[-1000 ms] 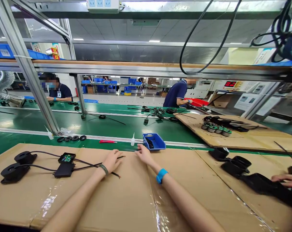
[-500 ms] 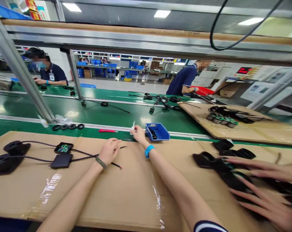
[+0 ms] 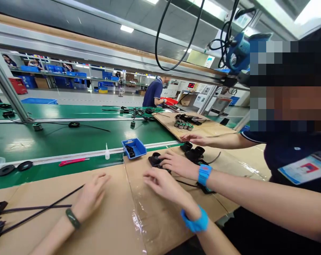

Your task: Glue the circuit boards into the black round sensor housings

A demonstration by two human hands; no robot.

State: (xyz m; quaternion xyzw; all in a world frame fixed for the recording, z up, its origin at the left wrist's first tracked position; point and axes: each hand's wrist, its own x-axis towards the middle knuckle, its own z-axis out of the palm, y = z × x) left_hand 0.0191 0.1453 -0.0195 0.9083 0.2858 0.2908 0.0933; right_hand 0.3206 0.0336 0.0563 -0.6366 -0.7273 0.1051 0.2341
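Note:
My left hand (image 3: 90, 194), with a dark green bracelet, rests on the cardboard (image 3: 107, 219) with its fingers loosely stretched, over the ends of two black cables (image 3: 43, 212). My right hand (image 3: 162, 185), wearing a blue wristband, hovers above the cardboard with fingers loosely bent and apart; nothing shows in it. Just beyond it lies a black round-collared housing (image 3: 155, 158), partly covered by a co-worker's hand (image 3: 180, 164). A small white dropper bottle (image 3: 107, 153) stands upright on the green bench, left of a blue bin (image 3: 140, 150) holding black parts.
A co-worker (image 3: 288, 152) stands close at my right, the other hand (image 3: 193, 139) by more black housings (image 3: 196, 153). A red utility knife (image 3: 73, 162) and black rings (image 3: 25, 165) lie at the left. A metal shelf rail (image 3: 96, 53) crosses overhead with hanging cable (image 3: 157, 46).
The view has swung right. My right hand has let go of the dropper bottle, which now stands on the bench, and has come back and rightward toward the black housings.

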